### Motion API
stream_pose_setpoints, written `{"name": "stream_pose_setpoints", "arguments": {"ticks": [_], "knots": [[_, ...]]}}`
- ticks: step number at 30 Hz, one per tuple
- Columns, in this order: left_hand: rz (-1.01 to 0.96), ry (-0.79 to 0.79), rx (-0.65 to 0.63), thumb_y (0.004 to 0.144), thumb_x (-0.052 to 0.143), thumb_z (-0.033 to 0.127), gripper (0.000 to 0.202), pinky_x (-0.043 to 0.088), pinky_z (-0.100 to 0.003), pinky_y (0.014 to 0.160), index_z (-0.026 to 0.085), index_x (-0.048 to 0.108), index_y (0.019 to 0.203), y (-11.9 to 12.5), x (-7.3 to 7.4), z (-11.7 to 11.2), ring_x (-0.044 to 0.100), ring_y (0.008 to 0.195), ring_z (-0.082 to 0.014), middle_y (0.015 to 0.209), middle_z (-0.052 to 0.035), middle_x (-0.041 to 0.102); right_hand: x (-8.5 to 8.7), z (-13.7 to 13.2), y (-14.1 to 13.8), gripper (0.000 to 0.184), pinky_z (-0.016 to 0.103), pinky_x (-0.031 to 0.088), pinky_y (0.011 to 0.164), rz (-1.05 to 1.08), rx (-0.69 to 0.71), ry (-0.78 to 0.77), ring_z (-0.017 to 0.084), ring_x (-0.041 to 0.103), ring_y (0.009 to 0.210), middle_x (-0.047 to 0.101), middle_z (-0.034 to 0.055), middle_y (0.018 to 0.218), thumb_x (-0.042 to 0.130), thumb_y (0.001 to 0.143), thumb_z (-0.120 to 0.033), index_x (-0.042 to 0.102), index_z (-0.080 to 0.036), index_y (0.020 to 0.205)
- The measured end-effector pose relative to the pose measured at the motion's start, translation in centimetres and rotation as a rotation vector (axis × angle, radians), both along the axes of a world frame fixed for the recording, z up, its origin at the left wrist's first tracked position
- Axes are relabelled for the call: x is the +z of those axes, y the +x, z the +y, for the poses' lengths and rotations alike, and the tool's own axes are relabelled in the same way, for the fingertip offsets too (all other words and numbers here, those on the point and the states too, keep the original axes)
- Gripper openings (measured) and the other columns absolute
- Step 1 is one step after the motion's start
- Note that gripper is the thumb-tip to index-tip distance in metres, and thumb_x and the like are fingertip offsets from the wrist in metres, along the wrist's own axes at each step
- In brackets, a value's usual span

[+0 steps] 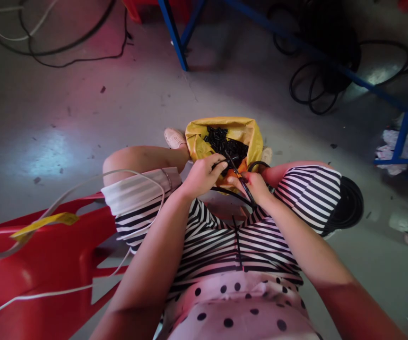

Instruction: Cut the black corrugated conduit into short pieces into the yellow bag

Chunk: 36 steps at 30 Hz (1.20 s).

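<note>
Grey floor [147, 104] all around, blue frame [176, 42] up top, and between the feet sits a yellow bag [221, 121] with black pieces [218, 139] heaped inside! Right hand [255, 187] grips an orange-and-black tool [238, 174], tip at the bag's mouth; left hand [204, 177] pinches something black just beside it, too small to make out.

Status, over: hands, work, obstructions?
Left hand beside dark tool, its hold unclear; right hand gripping tool. Yellow sack open, black pieces inside. White cord loops at left, clear of both hands.
</note>
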<state>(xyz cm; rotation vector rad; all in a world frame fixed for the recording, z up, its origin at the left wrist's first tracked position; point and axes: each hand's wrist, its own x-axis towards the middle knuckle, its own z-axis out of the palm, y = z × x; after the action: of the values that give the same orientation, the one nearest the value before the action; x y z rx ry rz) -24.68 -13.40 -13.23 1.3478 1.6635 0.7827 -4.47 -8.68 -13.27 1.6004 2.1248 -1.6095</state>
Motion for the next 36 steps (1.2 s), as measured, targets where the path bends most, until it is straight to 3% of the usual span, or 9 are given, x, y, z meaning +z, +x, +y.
{"name": "stream_pose_setpoints", "arguments": {"ticks": [2,8,13,20,30,36], "knots": [[-0.004,-0.008,-0.031,0.097,0.053,0.039,0.027,0.049,-0.029,0.075,0.018,0.071,0.098,0.07,0.13,0.00,0.067,0.080,-0.0193,0.089,-0.0041,0.075,-0.02,0.03,0.16,0.064,0.029,0.036,0.060,0.034,-0.007,-0.042,0.018,0.052,0.062,0.053,0.0004,0.059,0.064,0.081,-0.083,0.051,-0.023,0.065],[-0.029,-0.031,-0.132,0.097,0.052,0.039,0.027,0.048,-0.028,0.073,0.019,0.070,0.094,0.48,0.65,0.06,0.065,0.076,-0.0182,0.085,-0.0031,0.073,0.06,0.32,0.34,0.059,0.029,0.048,0.074,0.158,0.008,-0.168,0.021,0.064,0.083,0.070,0.0038,0.090,0.069,0.084,-0.076,0.065,-0.018,0.099],[-0.022,-0.036,-0.123,0.096,0.052,0.038,0.026,0.048,-0.028,0.072,0.019,0.070,0.094,0.38,0.59,-0.01,0.065,0.078,-0.0185,0.084,-0.0027,0.073,-0.44,0.16,0.24,0.057,0.030,0.047,0.076,0.074,0.019,-0.116,0.024,0.069,0.089,0.073,0.0065,0.092,0.070,0.085,-0.075,0.066,-0.020,0.093],[-0.094,-0.028,-0.064,0.097,0.052,0.041,0.028,0.049,-0.029,0.075,0.018,0.068,0.093,-0.05,0.33,-0.14,0.065,0.082,-0.0192,0.088,-0.0036,0.072,-0.73,0.09,0.18,0.059,0.029,0.038,0.064,-0.001,0.038,0.004,0.023,0.064,0.074,0.065,0.0047,0.070,0.068,0.082,-0.080,0.059,-0.022,0.075],[-0.125,-0.023,0.021,0.098,0.052,0.045,0.032,0.054,-0.030,0.081,0.018,0.069,0.100,-0.07,0.08,-0.15,0.068,0.085,-0.0204,0.090,-0.0048,0.074,-0.06,0.42,-0.15,0.066,0.030,0.036,0.059,-0.012,-0.018,0.009,0.020,0.056,0.061,0.054,0.0013,0.056,0.070,0.072,-0.086,0.052,-0.023,0.064],[-0.197,-0.048,-0.074,0.098,0.052,0.042,0.033,0.054,-0.036,0.098,0.017,0.070,0.110,0.01,-0.14,-0.29,0.070,0.104,-0.0239,0.110,-0.0089,0.077,-0.33,0.40,-0.18,0.067,0.029,0.035,0.057,0.050,-0.085,-0.046,0.018,0.052,0.059,0.053,0.0012,0.055,0.066,0.074,-0.088,0.052,-0.022,0.062]]}}
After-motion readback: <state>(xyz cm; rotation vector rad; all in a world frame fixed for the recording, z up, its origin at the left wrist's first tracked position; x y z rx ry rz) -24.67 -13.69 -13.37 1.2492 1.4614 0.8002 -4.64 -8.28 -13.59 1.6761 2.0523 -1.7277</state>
